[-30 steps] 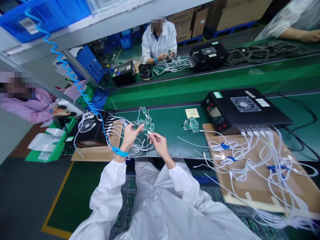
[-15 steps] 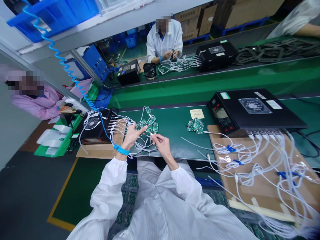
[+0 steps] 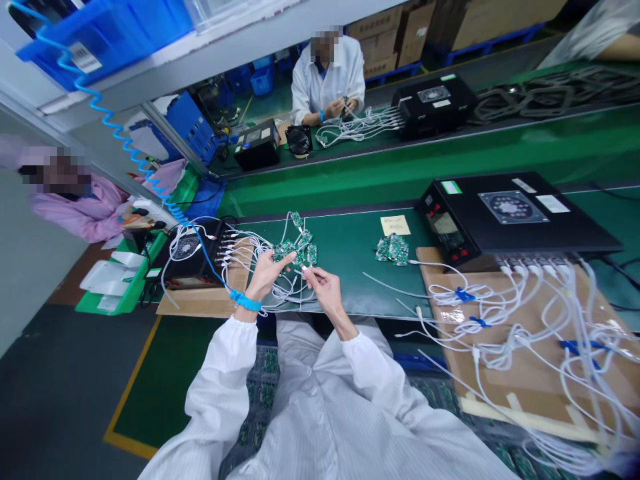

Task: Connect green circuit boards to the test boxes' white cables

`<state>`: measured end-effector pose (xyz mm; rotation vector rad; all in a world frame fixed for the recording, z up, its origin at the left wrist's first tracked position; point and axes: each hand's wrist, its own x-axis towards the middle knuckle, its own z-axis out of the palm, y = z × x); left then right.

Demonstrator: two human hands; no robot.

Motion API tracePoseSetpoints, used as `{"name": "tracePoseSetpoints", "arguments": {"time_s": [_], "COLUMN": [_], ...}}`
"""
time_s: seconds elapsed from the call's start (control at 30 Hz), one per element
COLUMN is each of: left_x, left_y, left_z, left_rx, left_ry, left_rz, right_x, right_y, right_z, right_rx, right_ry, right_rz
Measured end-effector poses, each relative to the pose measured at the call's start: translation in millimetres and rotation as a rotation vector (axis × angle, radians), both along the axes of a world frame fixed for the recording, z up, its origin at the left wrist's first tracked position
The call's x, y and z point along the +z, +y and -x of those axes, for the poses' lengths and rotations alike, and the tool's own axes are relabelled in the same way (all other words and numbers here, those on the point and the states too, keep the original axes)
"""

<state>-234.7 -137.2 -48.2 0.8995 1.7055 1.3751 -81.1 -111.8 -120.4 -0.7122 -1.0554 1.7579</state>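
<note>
My left hand [image 3: 270, 272], with a blue wrist strap [image 3: 245, 301], pinches a small green circuit board [image 3: 299, 259] at the bench's front edge. Close on its right, my right hand [image 3: 324, 288] grips the white plug of a cable [image 3: 305, 269] against that board. Whether the plug is fully seated is too small to tell. More green boards [image 3: 311, 252] with white cables lie just behind my fingers. A separate pile of green boards [image 3: 393, 249] rests farther right, in front of a paper note [image 3: 395, 225].
A black box with a fan [image 3: 187, 257] stands left, and a larger black unit [image 3: 520, 207] right, above cardboard [image 3: 505, 373] covered with white cables. A blue coiled cord [image 3: 125, 143] hangs at left. One person [image 3: 327, 80] sits opposite, another [image 3: 95, 207] at left.
The view has shifted slightly. My hands stay together at the board and plug, almost unmoved. Across the bench, the other person's hands have moved a little.
</note>
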Motion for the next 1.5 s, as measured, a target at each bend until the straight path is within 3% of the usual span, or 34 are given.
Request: {"name": "tracePoseSetpoints", "arguments": {"time_s": [0.2,0.43,0.6,0.9,1.17,1.5], "left_x": [1.4,7.1,4.5,2.0,8.2,5.8], "left_y": [4.2,13.1,11.3,8.2,4.6,5.1], "left_z": [-2.8,-11.8,-11.5,-10.8,-11.5,-9.7], "left_rx": [-0.007,0.137,0.18,0.139,0.126,0.12], "left_ry": [-0.049,-0.004,0.092,0.189,0.265,0.336], "left_rz": [-0.098,-0.269,-0.231,-0.143,-0.143,-0.128], "right_x": [6.8,14.0,8.7,5.5,7.7,7.8], "right_y": [5.8,11.9,6.7,-6.6,-2.6,-1.0], "right_z": [3.2,11.8,15.8,18.1,14.7,18.2], "right_rx": [0.036,0.049,0.036,-0.099,-0.105,-0.101], "right_ry": [-0.025,0.023,-0.013,-0.052,-0.083,-0.081], "right_rz": [-0.016,-0.022,-0.037,-0.052,-0.069,-0.081]}}
